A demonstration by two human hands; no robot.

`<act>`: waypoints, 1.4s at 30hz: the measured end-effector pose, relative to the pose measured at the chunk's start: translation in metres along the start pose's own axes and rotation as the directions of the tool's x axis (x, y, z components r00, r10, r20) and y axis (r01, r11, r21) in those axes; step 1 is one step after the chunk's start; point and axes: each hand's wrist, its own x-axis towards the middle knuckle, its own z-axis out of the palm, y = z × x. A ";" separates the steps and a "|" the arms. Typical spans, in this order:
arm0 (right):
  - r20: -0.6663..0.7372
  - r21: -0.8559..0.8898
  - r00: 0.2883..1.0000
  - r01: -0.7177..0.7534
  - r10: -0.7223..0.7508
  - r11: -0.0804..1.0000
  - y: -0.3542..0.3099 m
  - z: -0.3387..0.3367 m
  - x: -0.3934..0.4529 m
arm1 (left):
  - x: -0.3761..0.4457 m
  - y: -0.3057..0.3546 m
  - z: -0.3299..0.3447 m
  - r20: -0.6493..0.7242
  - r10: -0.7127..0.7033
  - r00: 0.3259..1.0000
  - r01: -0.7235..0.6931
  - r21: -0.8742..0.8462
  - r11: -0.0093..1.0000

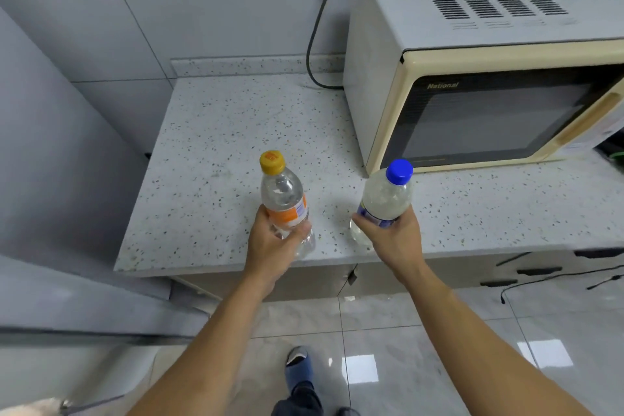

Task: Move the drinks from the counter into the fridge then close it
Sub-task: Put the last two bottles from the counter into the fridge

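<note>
Fingers [300, 230] round yellow-capped bottle [283, 199], blue-capped bottle [385, 199] gripped

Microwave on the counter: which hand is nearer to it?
Right. The right hand grips the blue-capped bottle just in front of the microwave, by its lower left corner. The left hand holds the yellow-capped bottle farther left.

Speckled grey counter [216, 132]; cream microwave [472, 54]; yellow-capped bottle [285, 199], orange label; blue-capped bottle [385, 199], blue label.
</note>
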 end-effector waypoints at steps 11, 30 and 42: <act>0.379 0.172 0.924 -0.120 0.047 0.978 0.034 -0.013 -0.121 | -0.184 -0.046 -0.037 0.003 -0.201 0.980 0.188 -0.365 0.912; 0.925 -0.193 0.238 -0.375 0.296 0.906 0.039 0.120 -0.342 | -0.422 -0.110 -0.146 -0.369 -0.556 0.745 -0.191 -0.916 0.352; 0.957 -0.260 0.093 -0.151 0.275 0.954 -0.008 0.292 -0.504 | -0.523 -0.149 -0.332 -0.560 -0.559 0.611 -0.285 -0.815 0.504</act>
